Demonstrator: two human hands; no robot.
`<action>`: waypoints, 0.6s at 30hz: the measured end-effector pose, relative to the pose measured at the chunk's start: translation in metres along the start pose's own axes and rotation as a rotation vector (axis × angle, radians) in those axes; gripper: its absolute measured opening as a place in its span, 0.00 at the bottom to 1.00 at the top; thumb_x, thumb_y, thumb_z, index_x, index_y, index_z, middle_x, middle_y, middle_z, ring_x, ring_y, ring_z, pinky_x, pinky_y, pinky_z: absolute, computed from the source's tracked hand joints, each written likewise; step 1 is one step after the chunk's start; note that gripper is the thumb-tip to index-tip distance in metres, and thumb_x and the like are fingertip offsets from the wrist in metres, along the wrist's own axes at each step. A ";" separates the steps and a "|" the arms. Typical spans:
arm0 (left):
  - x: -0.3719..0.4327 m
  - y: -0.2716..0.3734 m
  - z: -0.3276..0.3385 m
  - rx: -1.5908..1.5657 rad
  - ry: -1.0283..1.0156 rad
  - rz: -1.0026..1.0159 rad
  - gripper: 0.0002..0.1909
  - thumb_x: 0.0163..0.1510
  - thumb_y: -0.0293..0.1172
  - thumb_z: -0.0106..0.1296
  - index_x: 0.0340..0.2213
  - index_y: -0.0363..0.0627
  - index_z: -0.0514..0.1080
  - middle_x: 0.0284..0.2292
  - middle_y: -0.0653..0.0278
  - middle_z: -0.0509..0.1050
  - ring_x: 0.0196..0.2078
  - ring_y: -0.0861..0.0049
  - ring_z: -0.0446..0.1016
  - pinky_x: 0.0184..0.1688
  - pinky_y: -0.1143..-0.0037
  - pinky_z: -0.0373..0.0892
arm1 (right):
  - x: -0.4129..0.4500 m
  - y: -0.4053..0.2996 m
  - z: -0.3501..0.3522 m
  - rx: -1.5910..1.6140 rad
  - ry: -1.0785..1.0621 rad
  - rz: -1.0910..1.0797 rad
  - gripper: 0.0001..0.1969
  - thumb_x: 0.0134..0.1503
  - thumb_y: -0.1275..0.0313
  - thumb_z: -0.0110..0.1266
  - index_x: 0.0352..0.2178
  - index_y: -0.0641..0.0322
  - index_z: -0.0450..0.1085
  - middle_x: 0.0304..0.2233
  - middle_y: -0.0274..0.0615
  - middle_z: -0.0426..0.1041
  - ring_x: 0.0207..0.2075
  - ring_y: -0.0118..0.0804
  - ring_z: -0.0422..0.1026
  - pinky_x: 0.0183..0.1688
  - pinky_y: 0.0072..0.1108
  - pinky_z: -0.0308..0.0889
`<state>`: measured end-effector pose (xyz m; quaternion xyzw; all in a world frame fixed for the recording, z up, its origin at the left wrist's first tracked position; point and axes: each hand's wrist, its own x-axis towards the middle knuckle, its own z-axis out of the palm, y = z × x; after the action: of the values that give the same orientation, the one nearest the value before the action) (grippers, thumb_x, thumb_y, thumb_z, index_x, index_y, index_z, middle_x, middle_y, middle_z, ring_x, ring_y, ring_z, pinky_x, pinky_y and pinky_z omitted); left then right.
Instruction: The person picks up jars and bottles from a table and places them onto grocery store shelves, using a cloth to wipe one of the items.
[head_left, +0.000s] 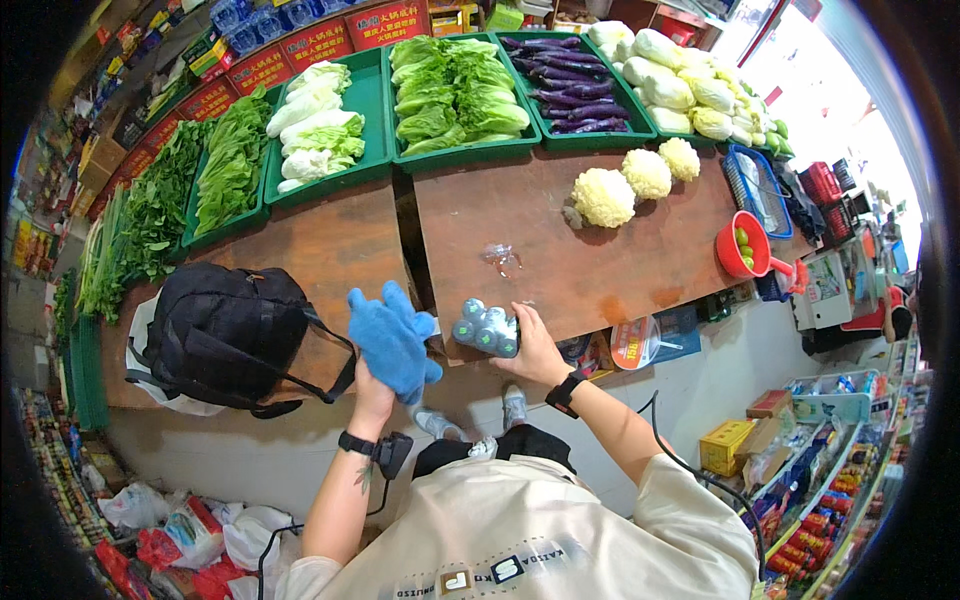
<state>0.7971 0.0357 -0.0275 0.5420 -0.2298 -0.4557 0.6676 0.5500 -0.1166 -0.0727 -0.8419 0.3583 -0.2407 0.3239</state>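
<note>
My left hand (373, 386) grips a blue fuzzy cloth item (396, 341) with several rounded stubs, perhaps a glove or a soft toy. It is held up in front of the wooden table's (337, 247) near edge. On the other side, my right hand (534, 346) has its fingers around the right end of a clear-wrapped pack of small dark cylinders (484, 328). The pack is at the front edge of the right-hand tabletop; whether it rests there I cannot tell. A black backpack (225, 334) lies to the left of my left hand, over a white bag.
Green trays (371, 112) of leafy vegetables and eggplants (574, 82) line the back. Cauliflowers (604, 197) and a red plastic dipper (724, 247) with green fruit sit to the right. A wet patch (501, 259) marks the wood. A dark gap (411, 225) splits the tabletops.
</note>
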 end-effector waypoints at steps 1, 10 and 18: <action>0.006 -0.003 0.016 0.094 -0.012 0.044 0.18 0.60 0.33 0.51 0.50 0.39 0.67 0.45 0.64 0.73 0.44 0.76 0.73 0.49 0.74 0.69 | -0.005 0.010 -0.001 0.016 0.000 0.004 0.48 0.36 0.65 0.70 0.57 0.69 0.52 0.51 0.59 0.63 0.56 0.60 0.60 0.57 0.37 0.61; 0.037 -0.068 0.138 1.612 -0.203 0.463 0.27 0.43 0.46 0.56 0.44 0.46 0.72 0.50 0.56 0.68 0.61 0.57 0.57 0.58 0.42 0.46 | -0.002 0.043 0.005 0.398 -0.069 -0.080 0.29 0.44 0.67 0.63 0.48 0.61 0.66 0.48 0.54 0.69 0.50 0.55 0.67 0.53 0.36 0.64; 0.068 -0.078 0.109 1.430 -0.198 0.426 0.21 0.44 0.33 0.53 0.42 0.38 0.72 0.46 0.54 0.72 0.58 0.59 0.63 0.55 0.61 0.60 | -0.004 0.040 -0.004 0.308 -0.152 0.115 0.37 0.41 0.64 0.68 0.52 0.66 0.61 0.48 0.56 0.70 0.50 0.53 0.69 0.51 0.34 0.66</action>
<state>0.7141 -0.0780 -0.0798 0.7436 -0.6287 -0.1028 0.2029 0.5273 -0.1364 -0.0992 -0.7762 0.3393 -0.2096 0.4884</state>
